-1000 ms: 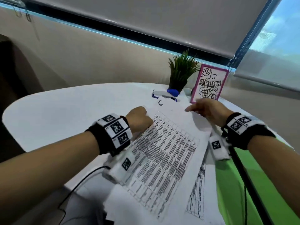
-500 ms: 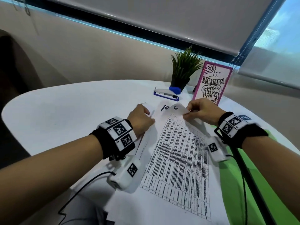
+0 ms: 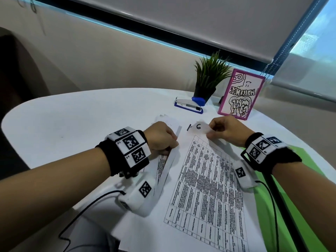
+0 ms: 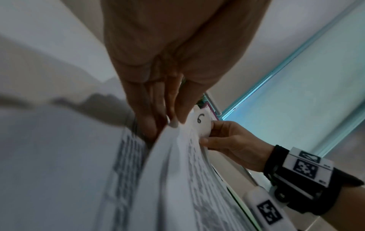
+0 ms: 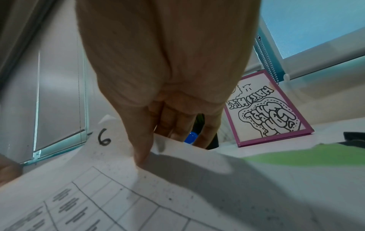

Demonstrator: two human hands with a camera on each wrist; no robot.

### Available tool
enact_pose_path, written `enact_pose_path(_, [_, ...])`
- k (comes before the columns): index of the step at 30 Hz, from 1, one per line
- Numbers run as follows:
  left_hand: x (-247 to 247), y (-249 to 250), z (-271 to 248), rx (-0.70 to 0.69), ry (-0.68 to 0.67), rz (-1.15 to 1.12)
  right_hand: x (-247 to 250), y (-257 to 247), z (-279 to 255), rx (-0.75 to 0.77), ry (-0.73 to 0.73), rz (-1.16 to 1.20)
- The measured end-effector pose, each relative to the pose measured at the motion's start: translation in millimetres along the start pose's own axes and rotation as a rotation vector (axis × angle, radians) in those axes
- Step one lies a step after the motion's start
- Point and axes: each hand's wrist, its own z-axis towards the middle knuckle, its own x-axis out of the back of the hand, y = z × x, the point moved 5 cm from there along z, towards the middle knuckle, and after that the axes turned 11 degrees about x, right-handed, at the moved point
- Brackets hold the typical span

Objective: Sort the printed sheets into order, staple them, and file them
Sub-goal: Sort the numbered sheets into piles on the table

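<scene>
Sheets (image 3: 205,180) flat on table (image 3: 72,120), long axis running near to far. Right hand (image 3: 225,131) pinching far corner marked 6, left hand (image 3: 160,137) gripping lifted left pages. Stapler (image 3: 189,105) just beyond, nearer right hand.

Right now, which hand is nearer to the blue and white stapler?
Right, though only slightly. The right hand pinches the corner of the sheet marked 6, in front of the stapler. The left hand grips other sheets further to the stapler's left.

Beige wall (image 3: 94,57), lowered blind (image 3: 181,19) (daylight beyond).
</scene>
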Motion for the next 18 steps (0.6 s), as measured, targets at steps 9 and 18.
enact_pose_path(9, [66,42,17,-0.165,0.318,0.582,-6,-8,5,0.042,0.017,-0.176])
enact_pose_path(18, [52,52,31,-0.282,0.363,0.737,-8,-16,10,0.127,0.033,-0.232])
